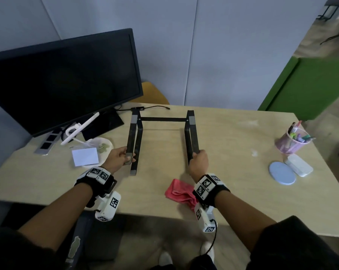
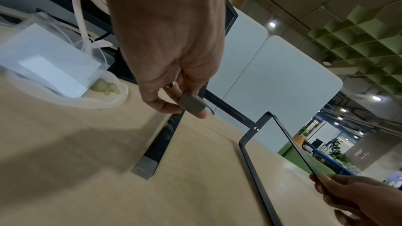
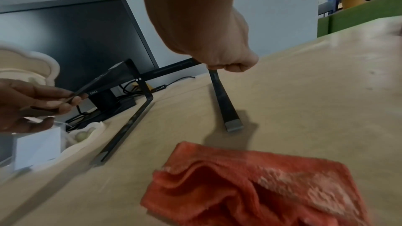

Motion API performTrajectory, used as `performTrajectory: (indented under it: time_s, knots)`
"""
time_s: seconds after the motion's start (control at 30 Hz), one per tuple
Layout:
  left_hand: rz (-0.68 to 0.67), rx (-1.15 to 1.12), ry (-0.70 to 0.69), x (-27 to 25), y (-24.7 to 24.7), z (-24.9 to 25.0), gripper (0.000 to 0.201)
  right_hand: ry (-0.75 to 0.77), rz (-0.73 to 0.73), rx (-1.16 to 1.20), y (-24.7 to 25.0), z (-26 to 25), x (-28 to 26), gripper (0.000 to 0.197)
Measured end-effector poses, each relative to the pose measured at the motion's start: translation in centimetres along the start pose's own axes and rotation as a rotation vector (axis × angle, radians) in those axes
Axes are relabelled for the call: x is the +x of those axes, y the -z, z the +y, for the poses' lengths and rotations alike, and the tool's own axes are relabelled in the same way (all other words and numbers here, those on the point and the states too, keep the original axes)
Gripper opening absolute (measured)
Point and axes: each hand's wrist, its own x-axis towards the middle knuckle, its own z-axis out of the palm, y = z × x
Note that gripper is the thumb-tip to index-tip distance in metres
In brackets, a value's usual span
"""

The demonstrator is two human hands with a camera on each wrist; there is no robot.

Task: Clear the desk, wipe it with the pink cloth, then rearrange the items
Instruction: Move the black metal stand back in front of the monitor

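Left hand (image 1: 119, 157) fingers (image 2: 196, 107) and thumb pinch the grey-padded near tip of the left upper arm of the black metal laptop stand (image 1: 162, 119); right hand (image 1: 199, 159) is curled in a fist around the near tip of the stand's right upper arm, knuckles up. Stand sits mid-desk on the light wooden desk (image 1: 233, 193), its two lower rails flat on the surface, crossbar at 12 o'clock from the hands; whether it is lifted off the wood cannot be told. Crumpled pink cloth (image 1: 181, 192) lies on the desk near the front edge, at about 7 o'clock from the right hand, partly under the right wrist rig, apart from the stand. At 9 o'clock from the left hand: white cloud-shaped tray (image 1: 103, 145) with a white square note pad (image 1: 85, 156) on it, just beside the stand's left rail. At 10 o'clock: large black monitor (image 1: 63, 80), screen dark, with a white desk lamp (image 1: 77, 129) and a grey power strip (image 1: 47, 141) in front of it. At 3 o'clock from the right hand, well apart: pink mesh pen cup (image 1: 290, 143) holding markers, white mouse (image 1: 298, 165), pale blue round coaster (image 1: 282, 172) touching the mouse. Black cable (image 1: 157, 107) lies at 12 o'clock behind the stand.
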Motion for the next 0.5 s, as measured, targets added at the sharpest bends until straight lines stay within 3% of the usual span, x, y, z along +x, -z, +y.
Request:
performTrajectory:
  time_s: [0.33, 0.43, 0.5]
  knots:
    - [-0.009, 0.094, 0.01, -0.1, -0.7, -0.5, 0.037, 0.009, -0.041, -0.009, 0.4, 1.0, -0.4, 0.024]
    - [0.027, 0.215, -0.006, 0.7, -0.9, 0.2, 0.054, 0.06, -0.082, -0.025, 1.2, 1.6, -0.1, 0.024]
    - [0.13, 0.327, -0.037, 1.4, -1.3, 1.0, 0.064, 0.151, -0.103, -0.029, 2.0, 2.1, 0.4, 0.025]
